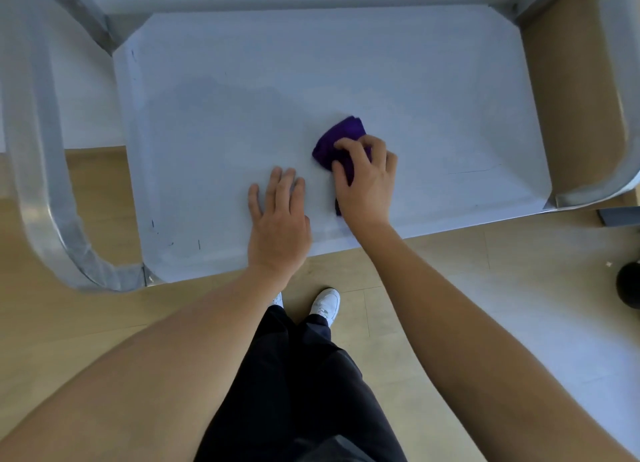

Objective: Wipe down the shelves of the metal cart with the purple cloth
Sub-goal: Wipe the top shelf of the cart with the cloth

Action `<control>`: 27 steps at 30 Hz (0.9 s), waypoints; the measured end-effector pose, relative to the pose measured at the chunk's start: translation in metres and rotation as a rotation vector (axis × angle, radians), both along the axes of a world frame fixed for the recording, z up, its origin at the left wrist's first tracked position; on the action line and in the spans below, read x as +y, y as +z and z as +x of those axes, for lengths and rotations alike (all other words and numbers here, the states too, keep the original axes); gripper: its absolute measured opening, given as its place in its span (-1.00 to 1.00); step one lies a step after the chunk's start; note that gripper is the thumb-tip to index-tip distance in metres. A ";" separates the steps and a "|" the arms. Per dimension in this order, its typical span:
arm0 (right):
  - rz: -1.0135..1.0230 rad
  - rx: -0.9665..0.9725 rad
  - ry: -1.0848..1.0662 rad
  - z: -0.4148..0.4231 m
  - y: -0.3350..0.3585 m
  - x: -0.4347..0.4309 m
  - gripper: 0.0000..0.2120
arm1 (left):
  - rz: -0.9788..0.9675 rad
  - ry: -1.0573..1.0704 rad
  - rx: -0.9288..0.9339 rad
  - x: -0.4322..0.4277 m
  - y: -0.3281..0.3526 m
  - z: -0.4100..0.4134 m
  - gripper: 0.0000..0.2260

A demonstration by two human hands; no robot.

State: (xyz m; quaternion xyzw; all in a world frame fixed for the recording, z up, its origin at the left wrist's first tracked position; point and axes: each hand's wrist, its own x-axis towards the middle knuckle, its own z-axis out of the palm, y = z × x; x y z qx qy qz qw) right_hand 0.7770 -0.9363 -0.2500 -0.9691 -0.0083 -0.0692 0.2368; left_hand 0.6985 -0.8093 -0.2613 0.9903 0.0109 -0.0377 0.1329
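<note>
Nearest us, our white shoe (325, 304) stands on the wood floor (450, 305). Our left hand (277, 215) lies flat near the front edge of the shelf (225, 115), fingers straight and slightly spread. Just beside it, our right hand (367, 181) grips the bunched purple cloth (341, 136) with curled fingers (thumb against its near side) at mid-shelf. The metal cart (38, 150) frames both ends.
</note>
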 end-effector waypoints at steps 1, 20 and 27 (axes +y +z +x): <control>0.037 -0.005 0.000 -0.015 -0.001 -0.001 -0.77 | -0.016 0.007 -0.005 -0.001 0.000 0.000 -0.51; 0.024 -0.089 -0.109 0.050 -0.016 -0.016 -0.76 | 0.028 -0.010 -0.055 -0.002 -0.006 -0.001 -0.50; 0.101 -0.012 -0.414 0.059 -0.014 -0.002 -0.74 | 0.064 -0.028 -0.039 -0.005 -0.008 -0.001 -0.50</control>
